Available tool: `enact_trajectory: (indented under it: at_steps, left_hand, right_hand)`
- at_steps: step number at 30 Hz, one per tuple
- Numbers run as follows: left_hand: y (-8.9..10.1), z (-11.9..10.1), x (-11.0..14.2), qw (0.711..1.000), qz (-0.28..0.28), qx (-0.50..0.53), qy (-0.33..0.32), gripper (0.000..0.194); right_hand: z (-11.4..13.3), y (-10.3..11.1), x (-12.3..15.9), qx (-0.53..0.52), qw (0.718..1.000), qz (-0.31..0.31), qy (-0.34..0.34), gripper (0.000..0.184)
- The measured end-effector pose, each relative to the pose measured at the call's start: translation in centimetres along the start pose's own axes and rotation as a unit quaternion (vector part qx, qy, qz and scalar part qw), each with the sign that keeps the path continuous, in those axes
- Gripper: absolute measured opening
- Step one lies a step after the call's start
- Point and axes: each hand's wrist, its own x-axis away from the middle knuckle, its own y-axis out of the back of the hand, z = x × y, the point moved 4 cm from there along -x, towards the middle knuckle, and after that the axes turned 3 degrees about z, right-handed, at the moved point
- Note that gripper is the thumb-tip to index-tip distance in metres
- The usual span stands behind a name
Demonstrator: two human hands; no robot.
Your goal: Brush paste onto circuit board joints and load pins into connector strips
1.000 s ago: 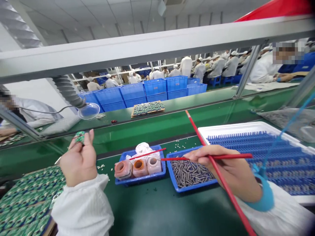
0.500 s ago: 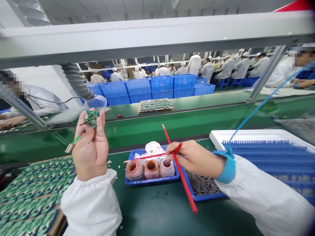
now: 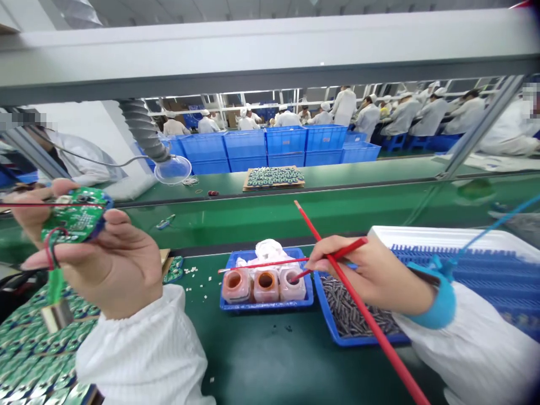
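Note:
My left hand (image 3: 122,264) is raised at the left, its fingers closed on the edges of a green circuit board (image 3: 80,216). Red, black and green wires run from the board, and a metal connector (image 3: 57,316) dangles below. My right hand (image 3: 363,270), under a blue wrist strap (image 3: 441,298), grips thin red brushes (image 3: 375,323) that cross at the fingers. One slants from upper left to lower right, another points left over the jars, and a third dips into the right-hand jar (image 3: 292,287). Its tip is hidden inside.
A blue tray (image 3: 270,306) holds the jars and a crumpled white cloth (image 3: 270,250). Beside it, a blue bin (image 3: 363,340) contains small dark metal parts. Rows of circuit boards (image 3: 25,349) lie at left. Blue combed racks (image 3: 476,270) fill a white foam tray at right. A frame bar (image 3: 270,53) spans overhead.
My left hand has moved left and nearer to the camera with the circuit board, which looks larger. My right hand and the brushes sit slightly farther right; one brush remains in the right-hand jar.

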Motion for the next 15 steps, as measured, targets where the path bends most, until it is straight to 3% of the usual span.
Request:
enact_trajectory:
  at_steps: [3,8,11,15]
  left_hand:
    - [-1.3,-0.8,0.7,0.994,0.007,0.018,-0.108,0.023]
    - [-2.9,-0.7,1.1,0.991,-0.004,0.029,-0.130,0.027]
    - [-2.9,-0.4,0.8,0.989,-0.011,0.059,-0.135,0.021]
    - [-2.8,0.2,0.4,0.985,-0.032,0.133,-0.104,0.023]
  right_hand:
    - [0.5,0.0,0.9,0.004,1.000,-0.008,0.004,0.016]
    - [1.7,0.1,2.7,0.046,0.998,-0.036,0.036,0.019]
    - [1.9,0.4,3.9,0.072,0.995,-0.056,0.031,0.013]
    - [2.2,0.8,5.0,0.061,0.994,-0.086,0.031,0.019]
